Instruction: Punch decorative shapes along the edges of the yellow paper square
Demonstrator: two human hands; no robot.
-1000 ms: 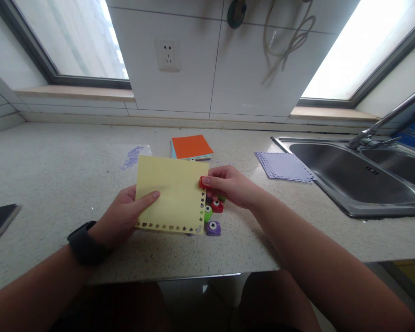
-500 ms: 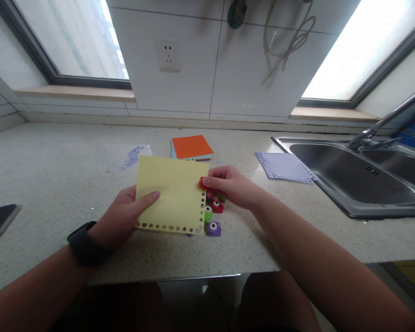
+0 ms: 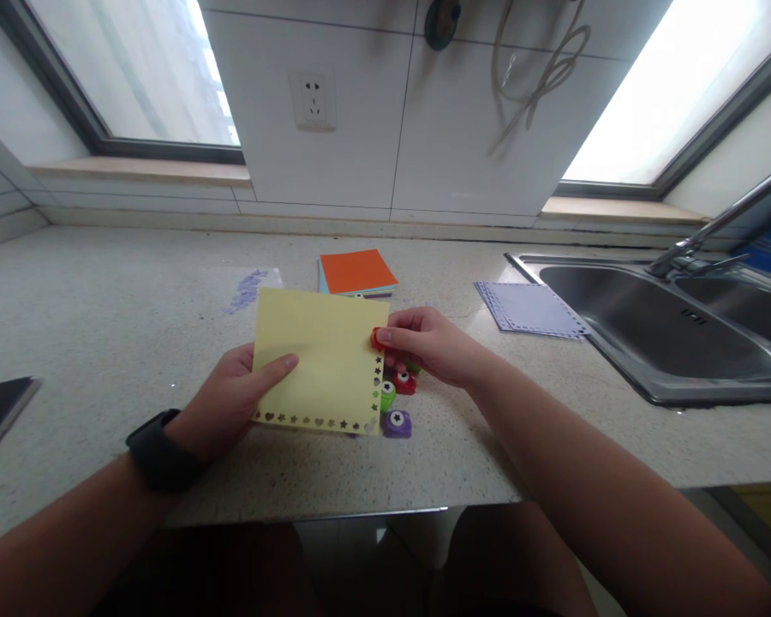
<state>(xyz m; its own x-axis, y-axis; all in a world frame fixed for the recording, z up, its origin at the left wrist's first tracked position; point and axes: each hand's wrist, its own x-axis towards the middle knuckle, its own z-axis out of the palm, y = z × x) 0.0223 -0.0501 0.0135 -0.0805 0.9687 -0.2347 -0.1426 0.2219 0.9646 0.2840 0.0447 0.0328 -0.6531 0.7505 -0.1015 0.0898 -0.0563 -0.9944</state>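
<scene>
A square yellow sheet of paper (image 3: 321, 343) is held up over the counter, with star and heart cut-outs along its bottom edge and lower right edge. My left hand (image 3: 241, 390) pinches its left side, thumb on top and fingers behind. At the right edge my right hand (image 3: 427, 344) grips a small red craft punch (image 3: 379, 338), thumb pressing on it, just above the row of holes. More craft punches lie close by on the counter: a purple one (image 3: 397, 422), a green one (image 3: 387, 395) partly behind the paper, and another red one (image 3: 404, 382).
Behind the yellow sheet lies a stack of coloured paper topped with orange (image 3: 358, 271). Purple punched sheets (image 3: 530, 308) rest beside the steel sink (image 3: 648, 394). Purple paper bits (image 3: 248, 291) are at back left. A dark flat object (image 3: 0, 411) sits at the left edge.
Almost nothing differs. The view has shifted very slightly, while both hands, the yellow paper and the red craft punch keep their positions.
</scene>
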